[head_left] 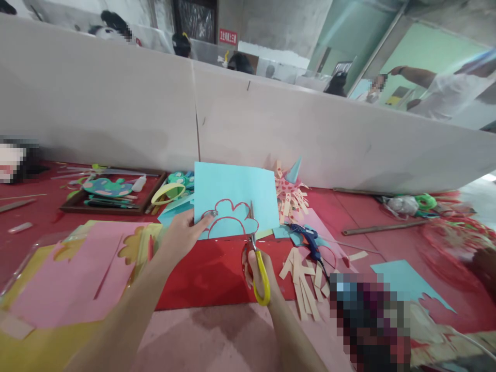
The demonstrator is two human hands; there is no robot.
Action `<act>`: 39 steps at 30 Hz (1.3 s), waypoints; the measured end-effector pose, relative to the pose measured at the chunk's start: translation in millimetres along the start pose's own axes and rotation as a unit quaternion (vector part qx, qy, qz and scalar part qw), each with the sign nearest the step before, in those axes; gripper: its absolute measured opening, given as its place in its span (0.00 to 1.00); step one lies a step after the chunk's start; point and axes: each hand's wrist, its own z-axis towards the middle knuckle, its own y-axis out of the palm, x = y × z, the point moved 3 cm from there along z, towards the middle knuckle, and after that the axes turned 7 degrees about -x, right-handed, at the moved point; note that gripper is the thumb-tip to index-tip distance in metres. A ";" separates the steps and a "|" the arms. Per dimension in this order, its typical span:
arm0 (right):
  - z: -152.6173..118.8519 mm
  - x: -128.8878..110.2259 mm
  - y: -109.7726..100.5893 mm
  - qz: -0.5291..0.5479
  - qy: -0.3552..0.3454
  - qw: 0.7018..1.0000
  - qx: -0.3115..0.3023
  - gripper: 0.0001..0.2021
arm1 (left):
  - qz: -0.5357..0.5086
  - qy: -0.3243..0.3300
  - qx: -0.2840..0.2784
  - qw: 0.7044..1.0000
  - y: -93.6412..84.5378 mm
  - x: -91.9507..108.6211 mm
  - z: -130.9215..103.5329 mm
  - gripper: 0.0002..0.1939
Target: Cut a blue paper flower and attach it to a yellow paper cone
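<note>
White partition boards [155, 113] backed the red worktop [372, 212]. Centrally, the left hand [184, 230] pinched a light-blue paper sheet [236, 183] with a red scalloped outline; the right hand [269, 271] gripped yellow-handled metal scissors [264, 281] at its lower edge. From the sheet, pale flat strips [304, 284] lay at five o'clock, pink cut-out paper [77, 279] at eight.

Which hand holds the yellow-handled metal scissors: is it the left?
No, the right hand holds the scissors, while the left hand holds the light-blue rectangular paper sheet.

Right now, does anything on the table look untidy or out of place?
Yes: right of the yellow scissors, pale strips lie crossed in a jumbled heap, not stacked, beside the blue glue gun and loose paper scraps.
</note>
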 end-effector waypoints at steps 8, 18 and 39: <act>3.5 4.5 -2.8 0.051 0.015 0.998 0.045 0.27 | -0.085 0.099 -0.258 0.957 19.1 12.5 -16.6 0.19; 2.2 7.0 2.0 0.016 -0.023 1.000 0.014 0.24 | -0.092 0.016 -0.108 0.990 54.8 -2.8 -19.9 0.14; 12.2 17.8 4.8 0.044 -0.029 0.998 -0.020 0.29 | -0.120 0.029 -0.048 0.991 56.7 -3.1 -19.6 0.10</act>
